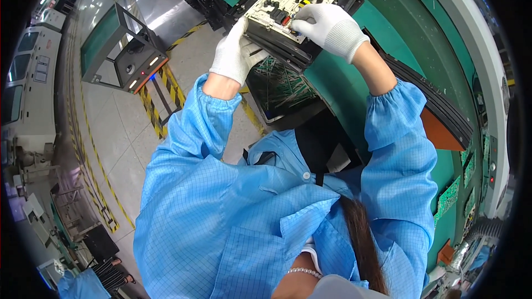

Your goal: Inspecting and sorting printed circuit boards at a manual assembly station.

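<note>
1. The white circuit board [269, 5], crowded with components, sits in a black tray [275, 37] in front of the worker, beside the green surface [335, 86].
2. The gloved left hand [234, 58] is closed around the tray's left corner, thumb uppermost.
3. The right hand [328, 26] curls over the board's near edge, fingertips drawn together; I can't tell whether they pinch anything.
4. The step looks like handling small components; the next move seems to call for a steady tray and light fingertips.
5. Below, a dark bin [293, 108] contains tangled thin strips, pale and green.
</note>
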